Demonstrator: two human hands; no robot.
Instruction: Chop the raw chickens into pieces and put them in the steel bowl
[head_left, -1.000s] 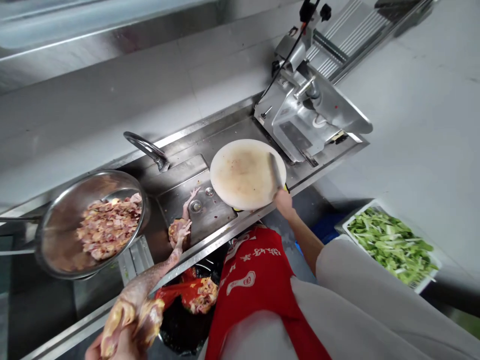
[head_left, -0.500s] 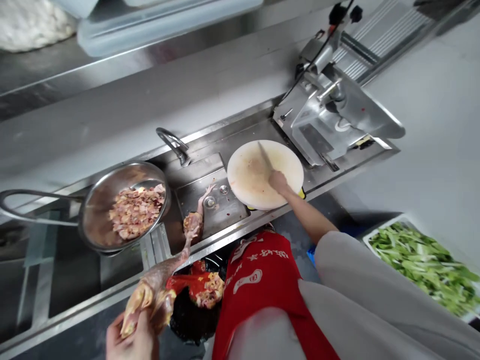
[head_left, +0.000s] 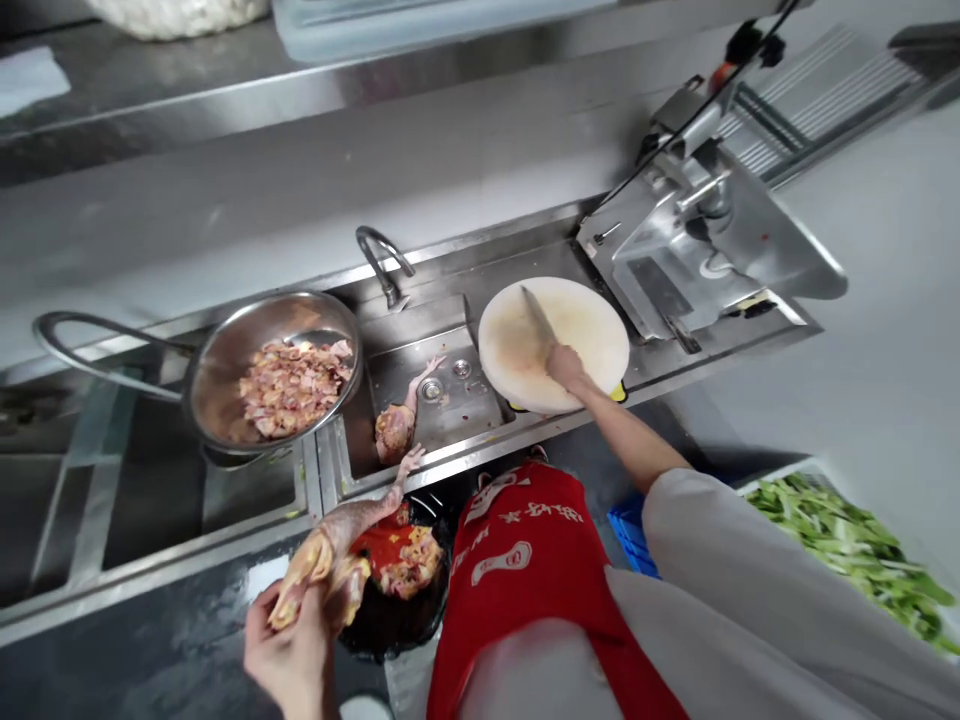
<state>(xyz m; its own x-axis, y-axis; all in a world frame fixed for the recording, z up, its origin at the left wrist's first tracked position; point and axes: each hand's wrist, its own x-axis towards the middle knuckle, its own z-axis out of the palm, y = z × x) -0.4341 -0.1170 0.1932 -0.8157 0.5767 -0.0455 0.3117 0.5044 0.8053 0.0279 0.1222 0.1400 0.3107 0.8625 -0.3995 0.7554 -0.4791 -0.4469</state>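
My left hand [head_left: 296,640] is closed round the meaty end of a raw chicken leg [head_left: 349,525], whose foot stretches up to the sink's front edge. Closed on the handle of a kitchen knife [head_left: 537,318], my right hand [head_left: 568,368] is over the round white cutting board [head_left: 592,340]. The blade lies over the stained board, pointing toward its far side. A second raw chicken leg [head_left: 395,430], foot attached, lies in the sink basin [head_left: 472,405]. To its left, a large steel pan [head_left: 217,400] holds chopped raw chicken [head_left: 296,390].
A faucet [head_left: 384,265] rises behind the sink. A metal slicer [head_left: 675,265] stands right of the board. Below the counter edge, a black-lined bin [head_left: 390,630] contains red scraps. Cut greens [head_left: 832,540] fill a crate at right. A steel shelf [head_left: 337,95] crosses above.
The view has shifted, so the counter things appear farther right. My left hand still holds the chicken leg and the knife remains on the board in my right hand.
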